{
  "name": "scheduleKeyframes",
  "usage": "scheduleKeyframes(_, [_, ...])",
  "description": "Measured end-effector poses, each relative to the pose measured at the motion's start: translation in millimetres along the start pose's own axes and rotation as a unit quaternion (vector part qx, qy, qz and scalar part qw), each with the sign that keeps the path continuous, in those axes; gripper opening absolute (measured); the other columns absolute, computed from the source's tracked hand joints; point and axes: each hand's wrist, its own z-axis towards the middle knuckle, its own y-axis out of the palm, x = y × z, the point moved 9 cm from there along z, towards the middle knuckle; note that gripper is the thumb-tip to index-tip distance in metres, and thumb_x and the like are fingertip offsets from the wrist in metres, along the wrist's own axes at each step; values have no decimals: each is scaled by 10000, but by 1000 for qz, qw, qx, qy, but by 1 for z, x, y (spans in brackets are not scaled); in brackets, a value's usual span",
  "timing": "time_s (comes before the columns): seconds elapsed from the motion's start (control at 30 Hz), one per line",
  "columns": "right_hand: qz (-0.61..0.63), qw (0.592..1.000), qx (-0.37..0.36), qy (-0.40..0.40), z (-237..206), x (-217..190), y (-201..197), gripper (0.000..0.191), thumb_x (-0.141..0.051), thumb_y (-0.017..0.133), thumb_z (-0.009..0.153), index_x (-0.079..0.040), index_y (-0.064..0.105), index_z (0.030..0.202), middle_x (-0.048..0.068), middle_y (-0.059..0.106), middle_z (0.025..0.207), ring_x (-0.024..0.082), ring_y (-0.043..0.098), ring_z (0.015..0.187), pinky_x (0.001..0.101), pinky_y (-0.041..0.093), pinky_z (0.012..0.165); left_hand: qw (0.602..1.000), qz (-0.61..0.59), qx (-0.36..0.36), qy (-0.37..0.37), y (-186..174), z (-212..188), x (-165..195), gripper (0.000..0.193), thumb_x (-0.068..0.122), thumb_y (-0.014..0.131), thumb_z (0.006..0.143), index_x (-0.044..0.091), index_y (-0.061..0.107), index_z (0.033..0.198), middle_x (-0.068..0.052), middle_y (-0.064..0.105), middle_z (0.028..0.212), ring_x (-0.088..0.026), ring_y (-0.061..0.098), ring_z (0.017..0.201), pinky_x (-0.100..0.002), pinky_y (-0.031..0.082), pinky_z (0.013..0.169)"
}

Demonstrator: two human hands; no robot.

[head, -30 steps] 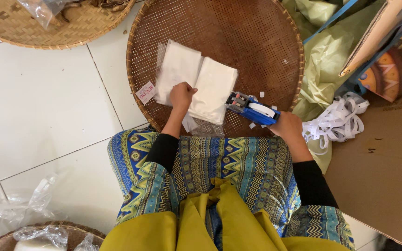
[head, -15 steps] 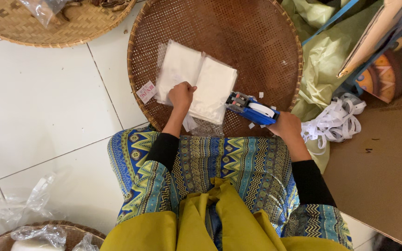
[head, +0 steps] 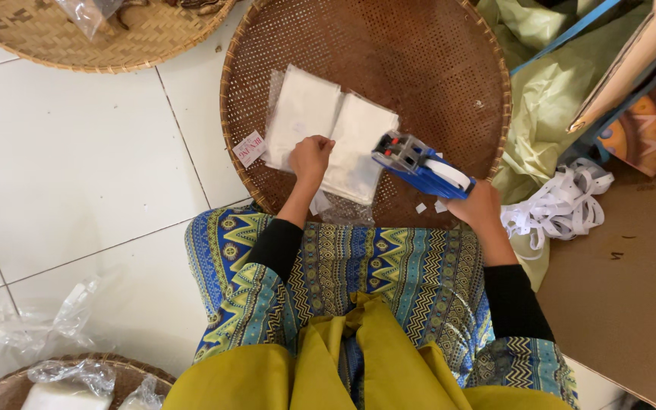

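The left hand (head: 311,157) is pressing down, fingers curled together, on the white packets (head: 333,137) lying on the near-left part of the round woven tray (head: 449,68). The right hand (head: 478,206) is clamping its fingers around the handle of the blue label gun (head: 421,165), whose grey head is hovering just beside the packets' right edge. The tray's far half is lying open, and white floor tiles (head: 77,152) are spreading wide to the left. A small pink label (head: 250,148) is sitting at the tray's left rim. Curled white backing strip (head: 559,206) is piling up near the right wrist. The gun's underside is hidden, and other baskets are cut off by the frame edges.
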Motion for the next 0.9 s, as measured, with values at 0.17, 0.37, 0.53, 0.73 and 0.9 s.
scheduleKeyframes(0.17, [19,996,-90,1,23,-31,12,428,-445,805,707,-181,787,1043,147,784,800,339,777,804,446,593,789,999,6,27,38,-3,0,6,225,392,791,846,173,834,874,-47,769,767,-268,733,697,-399,548,619])
scheduleKeyframes(0.37, [-56,993,-88,-48,49,-61,31,430,-455,817,708,-124,806,981,194,758,844,390,737,826,490,581,763,1000,10,5,23,-2,-2,4,218,398,774,863,188,832,864,-28,766,740,-257,728,675,-399,539,600])
scheduleKeyframes(0.53, [-87,993,-39,-64,46,-32,22,525,-500,841,672,-89,796,995,242,737,882,429,726,860,510,582,774,1000,6,7,21,0,0,6,215,392,775,868,184,831,872,-31,768,743,-264,728,682,-405,539,614])
scheduleKeyframes(0.73, [-130,989,-77,-4,27,26,11,563,-506,862,645,-69,791,992,251,740,889,444,720,851,526,580,757,999,-33,11,7,3,-1,6,217,362,794,855,148,822,876,-65,773,799,-283,732,729,-409,561,635])
scheduleKeyframes(0.9, [-202,976,-69,-37,14,38,16,522,-457,860,671,-11,798,934,241,751,917,424,740,852,505,592,763,998,-59,0,19,9,-1,7,221,331,794,858,113,812,891,-97,775,821,-296,741,746,-409,573,671])
